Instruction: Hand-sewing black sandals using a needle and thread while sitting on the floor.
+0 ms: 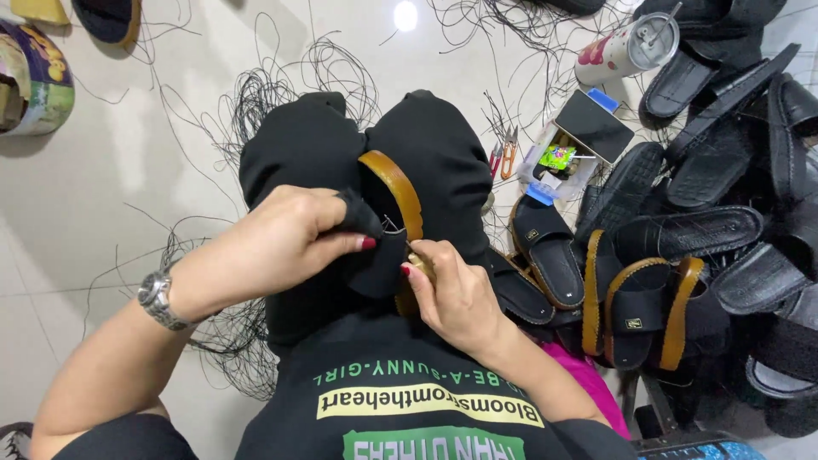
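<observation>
A black sandal with a tan sole edge (394, 183) rests on my black-clad knees at the frame's centre. My left hand (285, 230), with a metal wristwatch, pinches the sandal's black strap from the left. On the right side, my right hand (456, 294) grips the tan sole rim, and its fingers seem to hold a small tool that I cannot make out. A thin thread shows between the two hands at the strap.
Several black sandals with tan soles (635, 290) are piled at the right. A clear box (569, 153) with a dark phone on it, orange snips (506, 158) and a drinking cup (626, 47) lie beyond. Loose black thread (281, 81) is scattered over the white floor.
</observation>
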